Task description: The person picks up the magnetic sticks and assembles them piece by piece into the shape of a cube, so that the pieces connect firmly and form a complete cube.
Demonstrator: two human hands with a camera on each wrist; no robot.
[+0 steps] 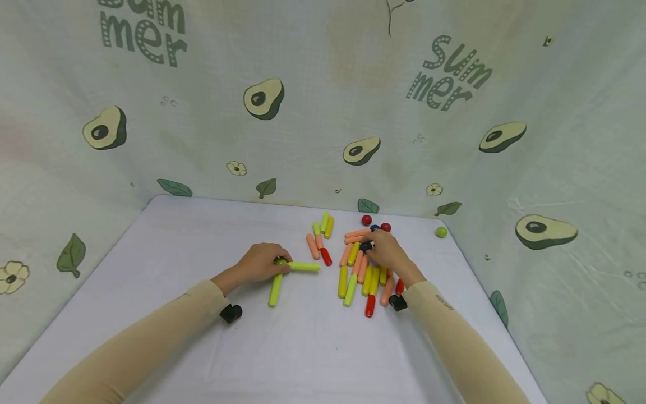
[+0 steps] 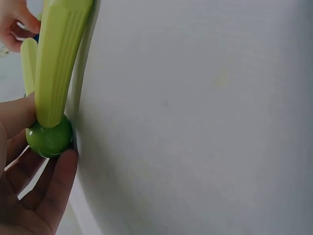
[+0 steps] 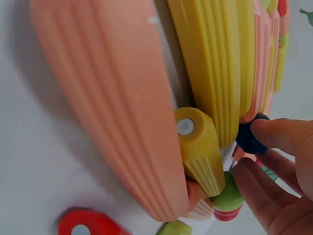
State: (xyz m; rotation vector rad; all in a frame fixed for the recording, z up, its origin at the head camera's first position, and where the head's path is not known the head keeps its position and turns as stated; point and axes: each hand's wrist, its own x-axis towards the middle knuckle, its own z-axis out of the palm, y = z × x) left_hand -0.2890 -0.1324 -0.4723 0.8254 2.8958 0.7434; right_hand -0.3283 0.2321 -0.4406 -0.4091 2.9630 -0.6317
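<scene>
Stick pile (image 1: 367, 280): yellow, orange, red and green sticks on the white table (image 1: 282, 359), mostly to the left of the right hand and on its near side. The black wrist camera (image 1: 397, 303) sits right beside them, so I judge a low sweep of that arm could scatter them.
Right hand (image 1: 386, 249): reaching over the pile, thumb and finger pinching a dark blue ball (image 3: 250, 137). Stick ends crowd close about that ball; from here, I'd worry that lifting it might drag a neighbour along.
Left hand (image 1: 262, 261): well apart from the pile, thumb and fingers curled about a green ball (image 2: 49, 137).
Green sticks: one (image 1: 304, 267) points rightward from the left fingertips, the other (image 1: 275, 290) toward the person. On my wrist feed one end meets the ball; the thumb hides whether the second does. A loose grip or a twist could, I think, part that joint.
Loose balls: two red ones (image 1: 367, 220) (image 1: 386, 227) lie beyond the right hand, and a lime one (image 1: 441, 232) sits off to its right. A nudge could roll them away.
Silvery disc (image 3: 185, 127): on a yellow stick's end, just left of the right fingertips; if magnetic, it could snap onto the wrong piece.
</scene>
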